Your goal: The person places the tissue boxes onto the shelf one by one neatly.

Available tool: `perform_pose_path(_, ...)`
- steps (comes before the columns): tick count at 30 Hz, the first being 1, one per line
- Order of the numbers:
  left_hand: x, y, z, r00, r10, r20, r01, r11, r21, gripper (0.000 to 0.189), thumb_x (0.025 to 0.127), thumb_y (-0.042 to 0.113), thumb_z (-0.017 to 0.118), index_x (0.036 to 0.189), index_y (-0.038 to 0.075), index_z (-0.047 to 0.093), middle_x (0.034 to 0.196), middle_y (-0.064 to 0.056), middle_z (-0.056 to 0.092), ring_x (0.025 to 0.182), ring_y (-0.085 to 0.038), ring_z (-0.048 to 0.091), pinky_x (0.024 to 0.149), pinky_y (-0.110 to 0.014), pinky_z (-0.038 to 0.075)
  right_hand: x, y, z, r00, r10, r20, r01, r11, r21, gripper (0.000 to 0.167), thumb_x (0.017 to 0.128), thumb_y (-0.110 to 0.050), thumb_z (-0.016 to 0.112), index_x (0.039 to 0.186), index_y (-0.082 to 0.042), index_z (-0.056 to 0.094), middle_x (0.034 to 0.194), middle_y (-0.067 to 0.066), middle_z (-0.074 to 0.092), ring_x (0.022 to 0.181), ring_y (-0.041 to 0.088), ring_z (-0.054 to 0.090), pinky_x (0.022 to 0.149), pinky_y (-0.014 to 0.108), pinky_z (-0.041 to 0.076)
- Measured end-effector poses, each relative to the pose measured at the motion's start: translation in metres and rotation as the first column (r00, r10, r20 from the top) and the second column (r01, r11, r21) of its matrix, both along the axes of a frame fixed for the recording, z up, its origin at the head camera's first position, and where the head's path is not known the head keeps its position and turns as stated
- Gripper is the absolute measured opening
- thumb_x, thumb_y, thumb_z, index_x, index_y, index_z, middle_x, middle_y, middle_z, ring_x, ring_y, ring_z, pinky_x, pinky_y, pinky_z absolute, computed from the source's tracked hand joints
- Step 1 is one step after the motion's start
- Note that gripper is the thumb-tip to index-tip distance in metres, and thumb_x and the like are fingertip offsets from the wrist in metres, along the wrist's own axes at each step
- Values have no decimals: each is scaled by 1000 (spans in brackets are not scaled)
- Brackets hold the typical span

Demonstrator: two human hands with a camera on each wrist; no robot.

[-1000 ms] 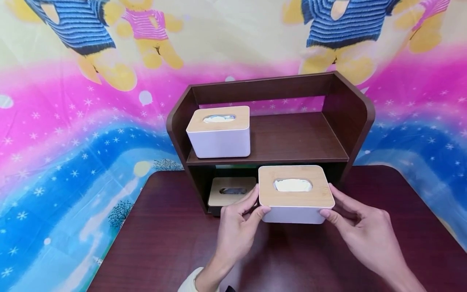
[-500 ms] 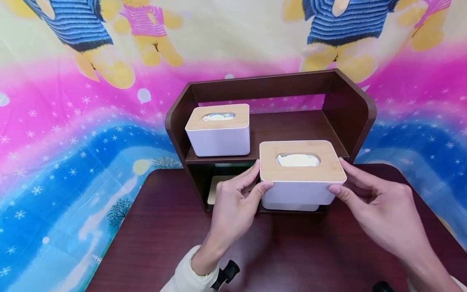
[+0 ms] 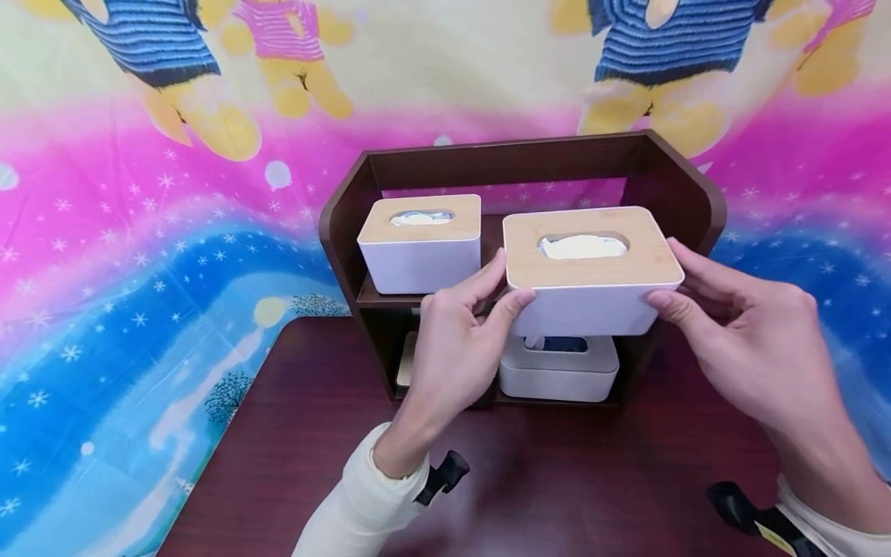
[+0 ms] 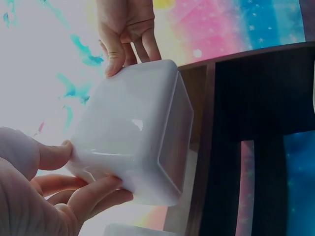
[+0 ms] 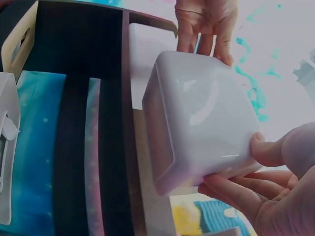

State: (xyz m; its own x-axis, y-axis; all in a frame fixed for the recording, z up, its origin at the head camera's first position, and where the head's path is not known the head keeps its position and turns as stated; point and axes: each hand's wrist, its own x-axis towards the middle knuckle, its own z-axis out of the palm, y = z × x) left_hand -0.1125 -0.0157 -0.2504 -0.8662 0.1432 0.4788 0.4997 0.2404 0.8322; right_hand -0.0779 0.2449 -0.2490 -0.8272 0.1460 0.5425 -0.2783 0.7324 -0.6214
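Both hands hold a white tissue box (image 3: 585,309) with a wooden lid and an oval slot showing white tissue. It is raised in front of the upper level of a dark brown shelf (image 3: 515,157), just right of a similar tissue box (image 3: 421,264) standing there. My left hand (image 3: 462,340) grips the left end, thumb on the front face. At the opposite end my right hand (image 3: 755,336) pinches it the same way. Both wrist views show the box's smooth white front (image 4: 118,113) and its recessed underside (image 5: 160,132).
On the shelf's lower level stands a grey tissue box (image 3: 560,379) at right. Another box (image 3: 406,362) at lower left is mostly hidden behind my left hand. The shelf stands on a dark red-brown table (image 3: 299,441), before a colourful printed cloth (image 3: 174,294).
Both hands have lifted the held tissue box from in front of the lower level up to the upper level, slightly rightward. The grey box beneath has come into view.
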Motion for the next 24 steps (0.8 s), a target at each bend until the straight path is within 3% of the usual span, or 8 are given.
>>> perform_pose_path(3,-10,7,3,1000,-1,13,1,1000,22,58,98,19,79,152,11,58,149,-6,66,127,-7,69,103,-27,58,-10,0,1,999,-14,35,15,1000,-27,61,99,-29,79,154,-37,54,128,25,74,89,-36,54,55,13,41)
perform_pose_path(7,-23,16,6,999,37,39,-39,998,51,56,97,18,80,150,11,61,140,-8,72,108,-5,77,76,-8,57,-26,-1,1,999,-4,42,7,997,-75,59,102,-30,75,156,-35,52,137,23,70,85,-34,57,66,-2,46)
perform_pose_path(8,-26,19,7,998,50,45,-53,997,58,56,97,18,80,149,11,61,138,-8,73,106,-4,77,67,-8,54,-30,-1,2,999,-3,38,6,996,-86,59,102,-30,75,155,-35,52,137,22,70,85,-33,58,70,-3,46)
perform_pose_path(10,-32,24,7,995,78,55,-82,994,69,54,97,18,80,148,12,63,127,-10,79,81,-6,75,52,-11,42,-37,-1,1,999,-8,39,13,994,-108,57,102,-32,74,155,-34,52,139,20,69,87,-32,59,79,-1,48)
perform_pose_path(12,-37,28,6,993,97,59,-102,992,79,54,97,18,80,147,11,63,113,-11,83,71,-6,70,51,-10,40,-43,-1,1,998,-36,44,40,993,-112,57,102,-35,74,155,-34,53,140,18,69,98,-24,64,79,-1,48)
perform_pose_path(16,-45,34,3,992,122,45,-125,990,72,52,98,19,78,147,9,63,77,-14,74,46,-16,43,44,-17,30,-52,-2,-1,995,-81,62,88,989,-119,55,102,-38,72,154,-32,54,141,15,69,117,9,71,73,0,50)
perform_pose_path(20,-51,39,0,990,137,40,-138,989,45,52,100,20,76,148,7,61,71,-13,69,45,-13,43,44,-17,30,-60,-2,-4,994,-91,66,100,985,-143,53,102,-34,73,152,-28,57,140,18,68,119,19,71,72,0,50)
perform_pose_path(24,-53,41,-1,988,145,52,-145,989,12,53,102,22,74,150,8,59,79,-13,74,50,-20,52,45,-17,34,-64,-2,-6,993,-94,73,104,984,-143,53,103,-32,73,152,-26,57,141,18,68,121,26,70,77,0,50)
